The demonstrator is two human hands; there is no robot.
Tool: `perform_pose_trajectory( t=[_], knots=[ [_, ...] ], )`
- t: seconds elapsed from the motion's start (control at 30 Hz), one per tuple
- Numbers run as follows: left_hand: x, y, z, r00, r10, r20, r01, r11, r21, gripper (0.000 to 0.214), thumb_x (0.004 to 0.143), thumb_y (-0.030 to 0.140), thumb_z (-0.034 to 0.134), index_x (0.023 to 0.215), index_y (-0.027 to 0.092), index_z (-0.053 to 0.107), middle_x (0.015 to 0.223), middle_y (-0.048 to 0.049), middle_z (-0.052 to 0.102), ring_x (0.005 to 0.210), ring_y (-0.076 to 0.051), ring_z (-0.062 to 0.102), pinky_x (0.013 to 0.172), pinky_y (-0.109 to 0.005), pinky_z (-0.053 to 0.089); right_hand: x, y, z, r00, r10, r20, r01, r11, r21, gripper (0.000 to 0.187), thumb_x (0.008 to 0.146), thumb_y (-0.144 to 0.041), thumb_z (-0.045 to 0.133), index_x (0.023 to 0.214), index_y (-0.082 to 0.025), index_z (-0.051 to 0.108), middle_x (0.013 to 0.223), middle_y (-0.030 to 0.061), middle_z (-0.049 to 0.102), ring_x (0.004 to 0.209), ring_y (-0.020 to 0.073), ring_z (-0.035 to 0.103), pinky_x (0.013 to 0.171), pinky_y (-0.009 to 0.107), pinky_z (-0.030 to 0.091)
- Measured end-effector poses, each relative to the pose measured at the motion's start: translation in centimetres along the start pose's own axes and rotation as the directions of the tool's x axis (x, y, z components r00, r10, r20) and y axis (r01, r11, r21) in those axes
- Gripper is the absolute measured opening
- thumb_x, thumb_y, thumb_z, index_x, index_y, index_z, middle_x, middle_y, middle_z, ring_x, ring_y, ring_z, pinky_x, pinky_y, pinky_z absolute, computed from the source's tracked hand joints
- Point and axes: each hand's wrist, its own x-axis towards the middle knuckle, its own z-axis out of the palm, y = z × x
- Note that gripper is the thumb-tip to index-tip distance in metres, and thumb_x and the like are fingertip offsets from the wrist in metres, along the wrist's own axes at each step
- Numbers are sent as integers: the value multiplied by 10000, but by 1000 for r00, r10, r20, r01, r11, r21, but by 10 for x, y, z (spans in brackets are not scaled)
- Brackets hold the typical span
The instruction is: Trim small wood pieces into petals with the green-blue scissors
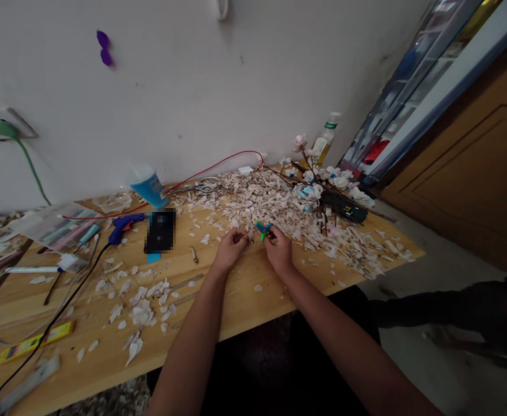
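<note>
My left hand (230, 245) rests on the wooden table (244, 300) with its fingers curled in a pinch on something small that I cannot make out. Just to its right, my right hand (278, 247) is closed around a small tool with blue and green handles (263, 229), its tip pointing toward the left hand. Both hands sit at the near edge of a big heap of pale shell-like fragments (270, 202).
A blue glue gun (125, 224) with a black cord, a dark phone (161, 231), a blue tube (148, 186), a red wire (218, 164), a branch with white flowers (322, 182), a bottle (325, 141) and a smaller fragment pile (143, 306) lie about. Packets and strips crowd the left side.
</note>
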Motion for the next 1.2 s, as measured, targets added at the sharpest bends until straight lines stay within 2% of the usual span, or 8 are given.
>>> perform_pose_trajectory(
  t=[0.2, 0.3, 0.5, 0.67, 0.8, 0.93, 1.07, 1.2],
  knots=[
    [2, -4, -2, 977, -59, -203, 77, 994, 82, 156, 642, 207, 739, 668, 204, 585, 597, 24, 614, 544, -118, 522, 568, -244, 382, -1, 1, 4, 996, 42, 84, -51, 992, 118, 247, 847, -400, 595, 949, -190, 673, 877, 59, 700, 796, 200, 637, 754, 310, 503],
    [4, -6, -3, 962, -74, -264, 64, 997, -47, 182, 628, 200, 748, 727, 201, 596, 616, 37, 610, 559, -117, 541, 596, -247, 410, 0, 0, 6, 979, 48, 200, -68, 993, 93, 229, 857, -388, 593, 968, -210, 685, 825, 40, 700, 782, 199, 646, 739, 302, 510],
    [3, -2, -3, 974, -99, -203, 26, 941, -338, 401, 645, 224, 760, 1042, 210, 707, 692, 35, 640, 602, -103, 574, 668, -250, 467, -2, -2, 3, 975, 9, 221, 5, 998, -62, 179, 890, -287, 520, 930, -214, 679, 757, 31, 686, 693, 180, 626, 662, 261, 464],
    [1, 7, -3, 967, -188, -175, 80, 869, -489, 200, 626, 236, 800, 806, 174, 737, 767, -10, 706, 671, -108, 616, 703, -238, 503, -3, -5, 3, 950, -34, 311, 71, 992, -107, 252, 908, -207, 459, 1083, -217, 640, 810, 31, 701, 712, 165, 650, 681, 246, 464],
    [2, 13, -3, 964, -191, -186, 45, 803, -594, 274, 559, 182, 852, 794, 148, 716, 757, -17, 711, 695, -115, 649, 700, -219, 523, -5, -11, 3, 919, -14, 394, 66, 991, -119, 278, 905, -172, 471, 1141, -226, 606, 762, 5, 701, 720, 165, 671, 725, 260, 483],
    [1, 16, -2, 967, -195, -162, 48, 768, -639, 287, 549, 133, 863, 783, 146, 699, 737, -11, 701, 665, -100, 653, 692, -203, 529, -11, -16, 3, 925, -18, 378, 47, 997, -67, 253, 909, -223, 520, 1154, -221, 586, 690, -7, 689, 687, 175, 685, 717, 272, 496],
    [0, 16, -5, 968, -180, -177, 15, 743, -670, 266, 578, 134, 866, 770, 152, 682, 724, -7, 690, 685, -101, 666, 724, -210, 538, -13, -15, 3, 934, -45, 355, 35, 999, 35, 258, 881, -261, 572, 1135, -227, 609, 823, 17, 727, 673, 163, 688, 667, 259, 513],
    [0, 16, -7, 964, -172, -203, -9, 742, -670, 314, 601, 136, 867, 879, 161, 724, 727, 0, 690, 657, -79, 643, 679, -185, 519, -9, -12, 3, 946, -141, 293, 122, 989, 83, 237, 886, -241, 578, 1104, -253, 670, 996, 34, 741, 857, 189, 708, 759, 285, 541]
  ],
)
